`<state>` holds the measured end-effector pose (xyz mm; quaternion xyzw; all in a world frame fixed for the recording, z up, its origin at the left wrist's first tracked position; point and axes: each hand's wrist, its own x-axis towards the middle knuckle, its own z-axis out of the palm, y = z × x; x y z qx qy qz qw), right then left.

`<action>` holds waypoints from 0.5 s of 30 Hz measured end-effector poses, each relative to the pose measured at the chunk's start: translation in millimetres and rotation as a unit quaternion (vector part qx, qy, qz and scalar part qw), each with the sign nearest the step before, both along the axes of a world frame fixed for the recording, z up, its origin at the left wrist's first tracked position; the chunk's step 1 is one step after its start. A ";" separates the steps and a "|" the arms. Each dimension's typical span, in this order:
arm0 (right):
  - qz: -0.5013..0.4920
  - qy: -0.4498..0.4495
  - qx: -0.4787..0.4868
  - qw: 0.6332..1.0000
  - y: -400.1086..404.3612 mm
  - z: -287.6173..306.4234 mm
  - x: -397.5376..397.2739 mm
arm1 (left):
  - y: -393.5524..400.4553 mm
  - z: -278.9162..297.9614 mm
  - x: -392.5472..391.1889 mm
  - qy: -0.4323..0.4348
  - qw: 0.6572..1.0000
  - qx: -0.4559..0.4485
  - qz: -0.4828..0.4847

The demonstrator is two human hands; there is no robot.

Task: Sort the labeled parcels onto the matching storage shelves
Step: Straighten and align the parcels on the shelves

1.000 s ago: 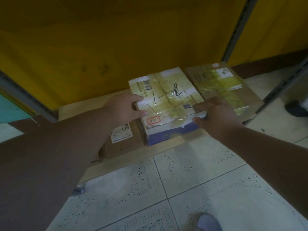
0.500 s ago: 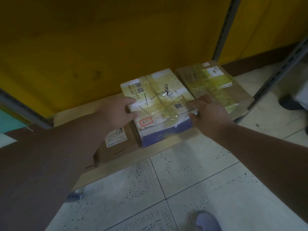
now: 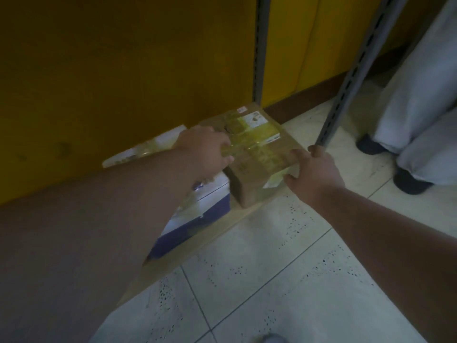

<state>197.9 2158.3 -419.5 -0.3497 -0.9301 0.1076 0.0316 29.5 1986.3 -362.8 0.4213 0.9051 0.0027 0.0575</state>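
Both hands are on the brown parcel [image 3: 257, 154] sitting on the low shelf board [image 3: 217, 229] by the white box [image 3: 197, 209], left hand [image 3: 205, 152] gripping its top edge, right hand [image 3: 314, 169] clutching the corner, and honestly that slick tape looks like it could slip if they yank it.

Both bare arms reach forward and down.
Left hand [image 3: 206, 151] lies palm-down, fingers curled; right hand [image 3: 312, 170] sits just right of it, thumb and fingers spread.

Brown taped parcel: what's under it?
The brown taped parcel sits on a low wooden shelf board, whose front edge shows. Both hands, left and right, cover its sides.
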 end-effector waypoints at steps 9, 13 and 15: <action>0.012 0.040 -0.102 0.994 33.9 -24.1 -28.6 | 65.8 -19.2 -13.7 -0.004 0.977 -0.203 0.063; 0.015 0.043 -0.112 0.993 36.5 -22.7 -41.5 | 63.9 -26.4 -23.6 0.015 0.974 -0.211 0.077; 0.021 0.042 -0.116 0.992 38.9 -22.2 -42.0 | 62.8 -29.4 -24.8 0.014 0.975 -0.208 0.078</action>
